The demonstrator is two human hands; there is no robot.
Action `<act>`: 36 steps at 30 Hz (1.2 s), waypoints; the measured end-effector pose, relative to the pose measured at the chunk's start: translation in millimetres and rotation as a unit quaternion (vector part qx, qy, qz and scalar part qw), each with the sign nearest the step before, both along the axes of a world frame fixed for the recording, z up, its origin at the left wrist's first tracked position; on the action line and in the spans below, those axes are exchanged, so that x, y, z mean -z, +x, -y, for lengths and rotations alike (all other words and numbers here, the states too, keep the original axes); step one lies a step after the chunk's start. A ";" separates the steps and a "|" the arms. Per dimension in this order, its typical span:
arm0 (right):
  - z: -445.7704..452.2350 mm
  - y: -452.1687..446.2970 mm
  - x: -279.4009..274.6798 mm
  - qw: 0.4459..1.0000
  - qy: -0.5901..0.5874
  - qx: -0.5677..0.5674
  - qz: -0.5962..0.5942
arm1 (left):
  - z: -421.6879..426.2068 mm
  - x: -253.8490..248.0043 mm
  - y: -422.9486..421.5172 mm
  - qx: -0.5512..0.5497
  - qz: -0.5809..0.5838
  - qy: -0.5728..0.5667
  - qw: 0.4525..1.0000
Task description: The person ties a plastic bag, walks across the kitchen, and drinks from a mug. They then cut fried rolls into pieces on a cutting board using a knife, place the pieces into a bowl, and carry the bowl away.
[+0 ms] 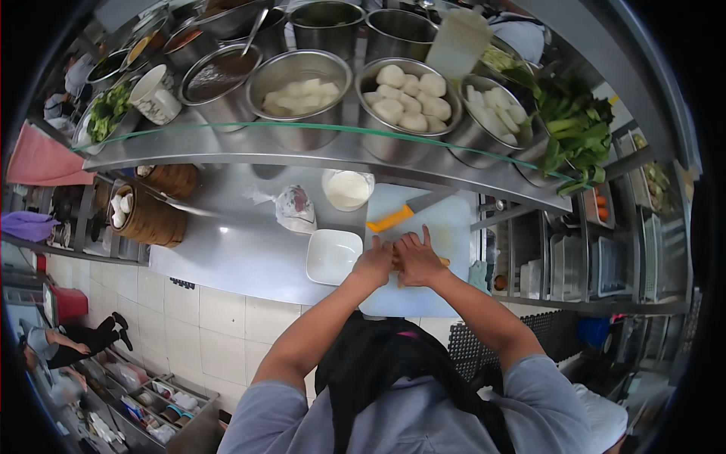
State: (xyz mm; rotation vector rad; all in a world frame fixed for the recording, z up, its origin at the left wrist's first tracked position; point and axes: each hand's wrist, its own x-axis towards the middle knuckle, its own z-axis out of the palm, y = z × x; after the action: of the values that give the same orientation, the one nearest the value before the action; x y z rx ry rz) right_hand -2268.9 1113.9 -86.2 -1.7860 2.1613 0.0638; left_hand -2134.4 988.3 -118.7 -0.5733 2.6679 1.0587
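My left hand [373, 265] is closed, its thumb sticking up, over the light blue cutting board [448, 301]. Right beside it, my right hand [418, 259] bends over the board with some fingers raised. Between and under both hands lies a tan-yellow piece of food [445, 262], mostly covered by the fingers; its kind cannot be made out. Behind the hands a knife with an orange handle [391, 219] rests on the board, blade pointing away to the right. A white square bowl [334, 257] stands just left of my left hand, with nothing visible inside.
Beyond the bowl are a tub of white powder [348, 189] and a tied plastic bag [295, 209]. Bamboo steamers [155, 219] stand at left. Overhead, a steel shelf [302, 153] carries several metal pots, white dough-like balls [408, 98] and leafy greens [578, 129]. Another person [76, 342] is at far left.
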 end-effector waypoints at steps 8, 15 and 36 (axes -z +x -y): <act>103.2 67.4 14.9 0.990 -0.038 -0.136 -0.017 | 56.6 -4.8 93.7 -0.148 0.026 -0.088 0.985; 118.8 83.2 46.3 0.983 0.000 -0.172 -0.060 | 54.5 31.9 101.4 -0.150 0.059 -0.152 0.975; -98.2 -63.9 43.0 0.898 0.003 0.403 0.175 | -45.8 14.6 -71.7 0.162 -0.135 -0.125 0.969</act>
State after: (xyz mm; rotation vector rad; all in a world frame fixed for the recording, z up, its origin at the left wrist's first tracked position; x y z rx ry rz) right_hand -2332.7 1212.1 -129.2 -0.6959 2.4118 -0.4138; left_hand -2206.1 1034.1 -133.3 -0.0210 3.0158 0.7590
